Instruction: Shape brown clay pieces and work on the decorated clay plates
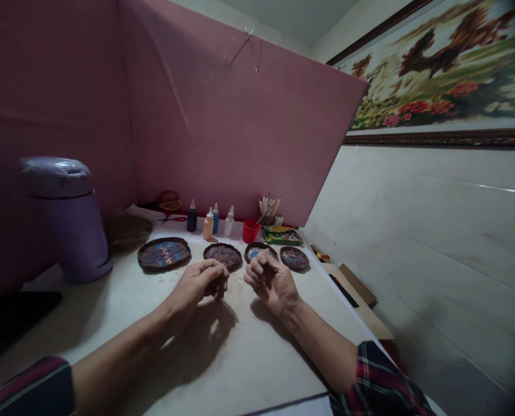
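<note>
My left hand [205, 278] hovers over the white table with its fingers curled in and the thumb against them; whatever it may hold is hidden. Facing it, my right hand [273, 283] is turned palm inward, its fingers bent together and nothing visible in them. A gap separates the two hands. Just beyond them stand shallow brown dishes with uneven rims: a large one with blue streaks [164, 254], a purplish one [223, 256] behind my left hand, a blue-and-white one [254, 252] partly covered by my right fingers, and a small one [294, 258] at the right.
Behind the dishes are several squeeze bottles [208, 225], a red cup [251, 231] with a brush, a green packet [282, 235] and red-handled scissors [177, 219]. A purple lidded container [73, 225] stands left, beside a brown round piece [127, 232]. Pink panels [235, 127] enclose the back.
</note>
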Available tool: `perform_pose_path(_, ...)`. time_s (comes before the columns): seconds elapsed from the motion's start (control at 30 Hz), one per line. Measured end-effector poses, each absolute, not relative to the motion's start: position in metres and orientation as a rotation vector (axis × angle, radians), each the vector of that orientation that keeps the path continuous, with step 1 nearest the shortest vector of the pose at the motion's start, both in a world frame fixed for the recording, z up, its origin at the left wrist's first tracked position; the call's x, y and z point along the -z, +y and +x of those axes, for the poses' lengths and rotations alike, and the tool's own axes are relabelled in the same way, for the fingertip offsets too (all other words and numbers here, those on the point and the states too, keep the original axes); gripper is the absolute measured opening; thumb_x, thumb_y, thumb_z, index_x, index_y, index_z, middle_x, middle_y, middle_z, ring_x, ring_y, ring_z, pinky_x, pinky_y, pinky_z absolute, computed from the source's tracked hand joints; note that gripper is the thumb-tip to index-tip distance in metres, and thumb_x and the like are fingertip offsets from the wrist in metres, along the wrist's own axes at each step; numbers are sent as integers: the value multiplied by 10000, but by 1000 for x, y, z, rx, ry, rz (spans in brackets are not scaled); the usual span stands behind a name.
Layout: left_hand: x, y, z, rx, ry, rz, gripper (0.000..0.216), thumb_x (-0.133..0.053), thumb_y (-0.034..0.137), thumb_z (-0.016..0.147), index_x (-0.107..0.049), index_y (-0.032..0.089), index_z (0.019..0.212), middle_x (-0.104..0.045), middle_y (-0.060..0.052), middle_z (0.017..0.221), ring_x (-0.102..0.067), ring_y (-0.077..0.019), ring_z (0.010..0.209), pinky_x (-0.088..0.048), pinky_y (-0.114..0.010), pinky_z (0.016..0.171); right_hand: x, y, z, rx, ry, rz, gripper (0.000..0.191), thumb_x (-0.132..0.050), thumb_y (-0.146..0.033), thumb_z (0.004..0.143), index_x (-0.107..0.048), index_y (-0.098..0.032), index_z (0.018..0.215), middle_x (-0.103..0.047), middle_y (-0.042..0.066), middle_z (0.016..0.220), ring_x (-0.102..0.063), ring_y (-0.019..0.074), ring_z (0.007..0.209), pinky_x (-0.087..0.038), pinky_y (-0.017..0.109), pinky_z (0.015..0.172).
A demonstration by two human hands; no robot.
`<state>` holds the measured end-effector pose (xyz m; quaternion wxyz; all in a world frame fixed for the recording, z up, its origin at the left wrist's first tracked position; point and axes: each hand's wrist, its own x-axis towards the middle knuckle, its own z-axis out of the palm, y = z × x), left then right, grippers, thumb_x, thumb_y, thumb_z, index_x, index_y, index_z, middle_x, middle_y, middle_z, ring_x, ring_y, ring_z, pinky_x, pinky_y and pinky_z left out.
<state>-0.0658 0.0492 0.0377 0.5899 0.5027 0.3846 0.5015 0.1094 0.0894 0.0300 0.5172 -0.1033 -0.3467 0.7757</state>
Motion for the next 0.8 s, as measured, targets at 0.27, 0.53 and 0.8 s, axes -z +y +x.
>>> perform_pose_path(0.27, -44, 49, -65, -1086, 608, 656, 247, -410, 147, 866, -522, 135, 646, -449, 4, 597, -456, -103, 528, -395, -219, 504, -28, 91, 111, -1883, -806, -255, 307, -407, -258, 931, -479, -166, 647, -402, -21, 550, -299, 90, 459, -254, 206, 441)
perform_pose_path(0.53, -43, 51, -67, -1057, 527, 555, 240, -427, 156, 863, -510, 140, 639, -424, 2, 599, -444, -100, 542, -402, -199, 498, -29, 90, 109, -1813, -879, -323, 267, -477, -269, 896, -510, -176, 648, -477, -9, 578, -367, 94, 470, -324, 212, 459)
perform_pose_path(0.8, -40, 52, -67, -1065, 563, 584, 221, -440, 175, 856, -514, 147, 649, -432, 12, 580, -447, -99, 519, -384, -206, 479, -28, 90, 109, -1772, -845, -427, 206, -578, -293, 839, -545, -177, 671, -596, 19, 706, -513, 109, 571, -440, 233, 564)
